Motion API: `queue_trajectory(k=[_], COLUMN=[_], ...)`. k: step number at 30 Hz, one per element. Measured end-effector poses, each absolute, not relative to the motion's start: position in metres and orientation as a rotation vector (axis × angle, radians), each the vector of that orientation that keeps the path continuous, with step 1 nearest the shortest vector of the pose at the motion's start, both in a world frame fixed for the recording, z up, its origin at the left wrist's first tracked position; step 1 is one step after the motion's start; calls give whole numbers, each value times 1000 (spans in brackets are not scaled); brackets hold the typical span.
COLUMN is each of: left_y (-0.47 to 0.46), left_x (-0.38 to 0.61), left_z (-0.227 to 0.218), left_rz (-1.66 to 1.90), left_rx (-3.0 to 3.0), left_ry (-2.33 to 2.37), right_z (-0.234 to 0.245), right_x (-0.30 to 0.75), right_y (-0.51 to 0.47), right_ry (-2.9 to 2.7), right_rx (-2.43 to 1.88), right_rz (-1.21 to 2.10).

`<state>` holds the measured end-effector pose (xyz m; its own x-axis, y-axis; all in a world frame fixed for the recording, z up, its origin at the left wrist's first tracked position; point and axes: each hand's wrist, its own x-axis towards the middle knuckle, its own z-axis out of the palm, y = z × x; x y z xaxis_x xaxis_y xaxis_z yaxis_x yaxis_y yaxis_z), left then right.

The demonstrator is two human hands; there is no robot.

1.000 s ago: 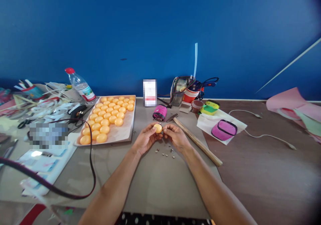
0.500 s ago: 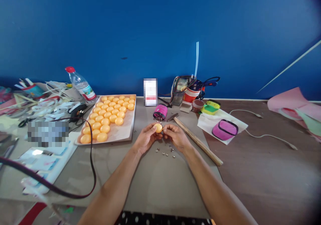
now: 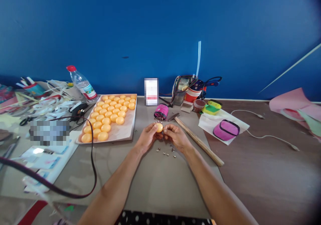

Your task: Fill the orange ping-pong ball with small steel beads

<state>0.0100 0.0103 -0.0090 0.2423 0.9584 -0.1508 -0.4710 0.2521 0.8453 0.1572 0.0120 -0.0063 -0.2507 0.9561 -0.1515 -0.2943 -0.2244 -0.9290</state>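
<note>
My left hand is closed round a small orange ball and holds it just above the grey mat. My right hand is pinched against the ball's right side; whatever its fingertips hold is too small to make out. Several tiny metal pieces lie on the mat right under both hands. A tipped pink cup of the same pieces lies just beyond the ball. To the left, a pale tray carries several rows of orange balls.
A hammer with a long wooden handle lies slanted to the right of my hands. A black cable loops across the left. A water bottle, a pink pouch on white paper, cups of tools and paper clutter line the back and sides.
Both hands stay together on the orange ball. The view has shifted slightly; nothing else has moved.
</note>
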Motion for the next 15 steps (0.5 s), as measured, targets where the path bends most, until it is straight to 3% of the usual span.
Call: queue_trajectory(k=[15], left_y=[12], left_x=[10], left_z=[-14], left_rz=[1098], left_rx=[901], left_ry=[876], right_z=[-7], right_x=[159], right_y=[11], right_ry=[-1093], right_rx=[-1007], right_rz=[1658])
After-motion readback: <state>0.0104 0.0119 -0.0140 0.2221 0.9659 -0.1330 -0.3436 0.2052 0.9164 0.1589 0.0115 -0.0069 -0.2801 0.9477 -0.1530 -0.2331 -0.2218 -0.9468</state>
